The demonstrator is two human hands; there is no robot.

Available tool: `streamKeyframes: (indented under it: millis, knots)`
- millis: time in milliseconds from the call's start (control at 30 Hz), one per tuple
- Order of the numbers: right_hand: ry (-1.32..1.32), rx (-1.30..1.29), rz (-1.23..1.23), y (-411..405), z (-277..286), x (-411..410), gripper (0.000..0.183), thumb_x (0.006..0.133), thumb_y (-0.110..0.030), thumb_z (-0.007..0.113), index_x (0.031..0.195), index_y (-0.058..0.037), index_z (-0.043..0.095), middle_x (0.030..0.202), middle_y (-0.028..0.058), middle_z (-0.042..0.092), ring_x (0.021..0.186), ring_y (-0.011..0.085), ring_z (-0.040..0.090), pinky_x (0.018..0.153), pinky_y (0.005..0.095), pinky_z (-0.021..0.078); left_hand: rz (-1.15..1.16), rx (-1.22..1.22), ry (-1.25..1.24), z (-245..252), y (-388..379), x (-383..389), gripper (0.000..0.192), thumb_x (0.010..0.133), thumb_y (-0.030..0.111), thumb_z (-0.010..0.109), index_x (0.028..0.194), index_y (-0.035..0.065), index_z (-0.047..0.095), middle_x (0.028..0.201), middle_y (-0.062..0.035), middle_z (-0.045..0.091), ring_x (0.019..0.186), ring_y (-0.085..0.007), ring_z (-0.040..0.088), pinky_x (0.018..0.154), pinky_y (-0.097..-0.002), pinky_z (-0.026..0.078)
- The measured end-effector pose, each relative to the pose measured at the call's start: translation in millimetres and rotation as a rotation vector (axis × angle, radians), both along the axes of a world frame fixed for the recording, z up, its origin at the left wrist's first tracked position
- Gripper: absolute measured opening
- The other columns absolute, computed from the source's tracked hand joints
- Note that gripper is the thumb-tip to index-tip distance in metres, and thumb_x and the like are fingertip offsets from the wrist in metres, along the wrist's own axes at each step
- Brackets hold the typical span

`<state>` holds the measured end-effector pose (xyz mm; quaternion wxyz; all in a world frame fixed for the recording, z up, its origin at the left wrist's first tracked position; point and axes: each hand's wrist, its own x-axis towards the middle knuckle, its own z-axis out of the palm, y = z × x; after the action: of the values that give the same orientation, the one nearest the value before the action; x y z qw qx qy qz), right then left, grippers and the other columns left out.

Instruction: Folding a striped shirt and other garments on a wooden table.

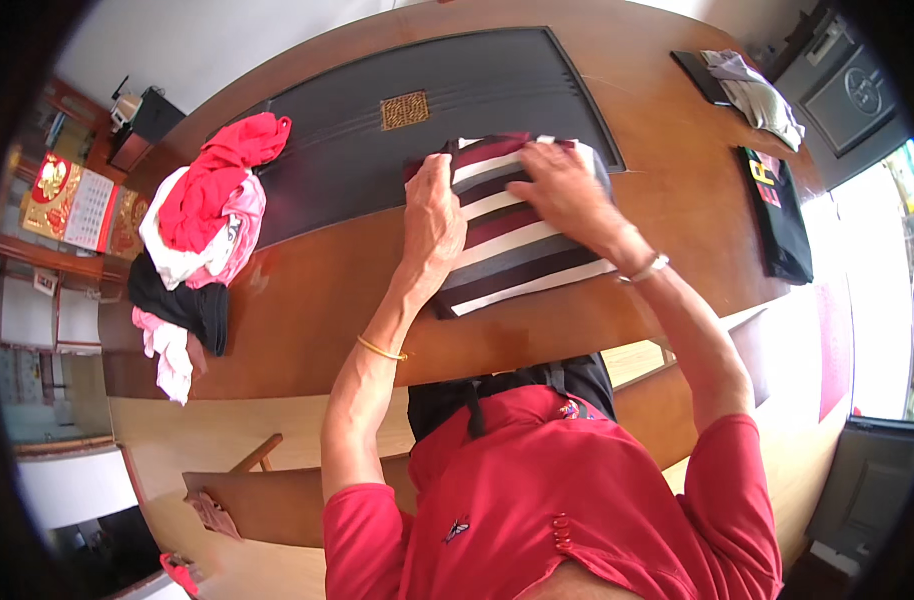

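A striped garment (502, 225) in maroon, white, grey and black lies folded into a rough rectangle before me, partly over the table's dark inlaid panel. My left hand (436, 214) rests at its upper left edge with the fingers bent; the fingertips are turned away, so whether they pinch the cloth is not clear. My right hand (565, 191) lies on the upper right part of the garment with its fingers spread, slightly blurred. A small white patch shows at the garment's top edge, near the right fingertips.
A loose pile of red, white, pink and black clothes (209, 217) lies at the table's left. Folded black cloth (779, 217) with coloured letters, grey garments (757, 97) and a flat dark object (699, 77) lie at the right. A wooden bench (284, 506) stands below the near edge.
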<state>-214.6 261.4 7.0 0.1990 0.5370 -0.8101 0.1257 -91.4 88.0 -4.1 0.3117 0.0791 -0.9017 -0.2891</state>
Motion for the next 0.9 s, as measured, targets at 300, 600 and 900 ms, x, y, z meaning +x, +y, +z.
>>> streamKeyframes:
  millis: [300,600,900]
  knots:
    - [-0.205,-0.103,0.209,-68,0,39,0.031,0.086,-0.015,0.054,0.112,-0.0008,0.060,0.116,0.0164,0.061,0.115,0.0302,0.056,0.098,0.0437,0.0408,0.015,-0.004,0.142,-9,-6,-4,0.041,0.089,-0.004,0.046,0.130,-0.0052,0.045,0.129,-0.0262,0.052,0.118,-0.0421,0.051,0.102,-0.0449,0.042]
    - [-0.233,-0.188,0.195,2,24,32,0.028,0.085,-0.010,0.062,0.111,-0.0002,0.062,0.116,0.0168,0.063,0.114,0.0324,0.057,0.100,0.0434,0.0429,0.023,-0.066,0.065,-6,-6,1,0.029,0.088,-0.004,0.049,0.116,-0.0041,0.055,0.128,-0.0230,0.053,0.117,-0.0401,0.052,0.101,-0.0448,0.043]
    - [-0.272,-0.321,-0.314,84,13,-39,0.022,0.088,-0.009,0.058,0.106,-0.0001,0.065,0.114,0.0156,0.064,0.113,0.0319,0.058,0.097,0.0404,0.0456,-0.015,-0.125,0.072,-13,-12,-6,0.026,0.088,0.001,0.052,0.112,-0.0046,0.057,0.124,-0.0250,0.055,0.116,-0.0392,0.052,0.102,-0.0463,0.040]
